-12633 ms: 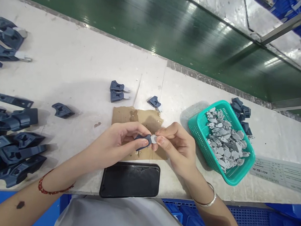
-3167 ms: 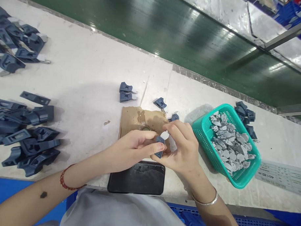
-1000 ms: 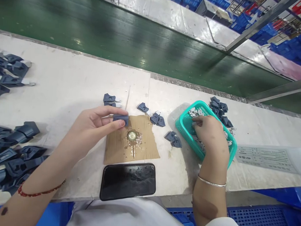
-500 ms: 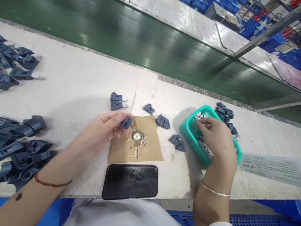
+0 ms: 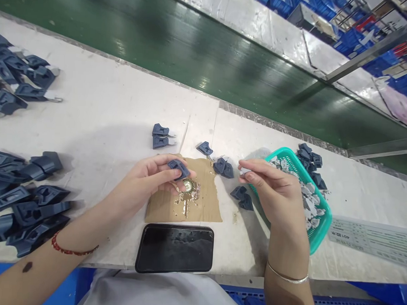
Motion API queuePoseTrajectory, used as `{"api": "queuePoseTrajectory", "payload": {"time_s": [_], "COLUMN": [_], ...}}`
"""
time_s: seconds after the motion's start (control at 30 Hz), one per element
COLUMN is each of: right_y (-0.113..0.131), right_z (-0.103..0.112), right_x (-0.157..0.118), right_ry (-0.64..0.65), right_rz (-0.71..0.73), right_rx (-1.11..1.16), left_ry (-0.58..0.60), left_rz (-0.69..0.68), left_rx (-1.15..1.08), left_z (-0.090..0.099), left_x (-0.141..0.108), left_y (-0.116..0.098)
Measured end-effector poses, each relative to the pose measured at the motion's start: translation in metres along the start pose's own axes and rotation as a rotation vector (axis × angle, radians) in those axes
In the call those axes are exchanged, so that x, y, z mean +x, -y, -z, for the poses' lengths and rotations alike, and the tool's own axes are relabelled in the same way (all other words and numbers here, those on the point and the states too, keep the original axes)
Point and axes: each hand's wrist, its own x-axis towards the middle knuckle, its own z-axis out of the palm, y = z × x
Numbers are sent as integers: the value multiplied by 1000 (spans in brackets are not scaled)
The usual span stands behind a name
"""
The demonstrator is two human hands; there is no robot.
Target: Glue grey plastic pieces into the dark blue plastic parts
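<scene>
Over the left half of a piece of brown cardboard (image 5: 201, 206), my left hand (image 5: 156, 175) is closed on a dark blue plastic part (image 5: 178, 169) with a recess in its face. A round metal cap (image 5: 188, 186) and shiny wet splashes lie on the cardboard just below those fingers. My right hand (image 5: 272, 186) pinches a small light grey piece (image 5: 244, 171) between thumb and fingers. It is held at the left side of a green basket (image 5: 323, 234), which contains many similar grey pieces (image 5: 311, 200).
A black phone (image 5: 175, 249) lies at the table's front edge. Dark blue parts sit in piles at left (image 5: 31, 200) and behind the basket (image 5: 310, 160), with a few near the cardboard (image 5: 223, 167). A printed label sheet (image 5: 370, 240) lies at right. Beyond runs a green belt (image 5: 160, 48).
My right hand has come out of the basket and moved left with a small grey piece. My left hand has turned the blue part and shifted slightly right.
</scene>
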Motion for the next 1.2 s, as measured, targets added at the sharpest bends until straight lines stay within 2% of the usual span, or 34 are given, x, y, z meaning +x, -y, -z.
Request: {"api": "queuePoseTrajectory", "payload": {"time_s": [0.13,0.27,0.37,0.57,0.7,0.83,0.9,1.0,1.1,1.2], "right_y": [-4,-8,-9,-12,-15,-17,-16,-14,-12,-13], "right_z": [-15,-29,-40,-62,-66,-65,-65,-64,-63,-63], "right_x": [-2,-2,-6,-16,-17,-17,-18,-18,-17,-16], "right_ry": [-19,9,100,166,257,311,312,236,156,144], "right_rz": [-78,-53,12,165,329,403,380,279,176,109], "right_rx": [53,57,30,-159,-305,-367,-362,-291,-199,-151], "left_ry": [-11,-16,-40,-73,-79,-57,-41,-37,-56,-83], "left_rz": [14,-8,-29,-4,9,-11,-20,-26,-18,11], "left_rx": [-49,-73,-56,-141,-167,-180,-177,-164,-165,-166], "left_z": [-3,-5,-5,-4,-4,-3,-3,-3,-4,-4], "left_x": [0,1,1,1,0,1,1,1,2,2], "left_y": [3,7,7,4,4,5,7,7,7,6]}}
